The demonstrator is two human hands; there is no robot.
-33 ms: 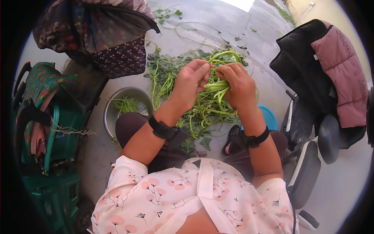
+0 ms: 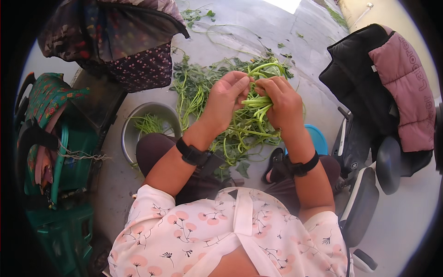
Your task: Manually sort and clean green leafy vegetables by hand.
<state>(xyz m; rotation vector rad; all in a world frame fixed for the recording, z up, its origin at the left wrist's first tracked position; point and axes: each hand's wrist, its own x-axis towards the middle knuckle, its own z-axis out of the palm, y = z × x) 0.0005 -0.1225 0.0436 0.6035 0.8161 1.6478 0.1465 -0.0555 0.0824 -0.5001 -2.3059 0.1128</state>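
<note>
My right hand (image 2: 281, 102) is closed around a small bunch of green leafy-vegetable stems (image 2: 254, 104), their pale cut ends pointing left. Close beside it, my left hand (image 2: 226, 98) has thumb and forefinger pinched together at the end of a green stem (image 2: 265, 68) that curves up and over to the right. The fingertips of both hands nearly meet there. Beneath them a loose heap of leafy green vines (image 2: 196, 94) is spread on the grey floor, partly hidden by my hands.
A metal basin (image 2: 131, 117) with thin green stem pieces (image 2: 150, 124) stands by my left knee. A blue basin (image 2: 317, 138) is half hidden behind my right forearm. Green plastic crates (image 2: 60, 231) and a cloth-covered vehicle are at left; a scooter (image 2: 362, 198) with a pink-and-black padded cover (image 2: 401, 87) is at right.
</note>
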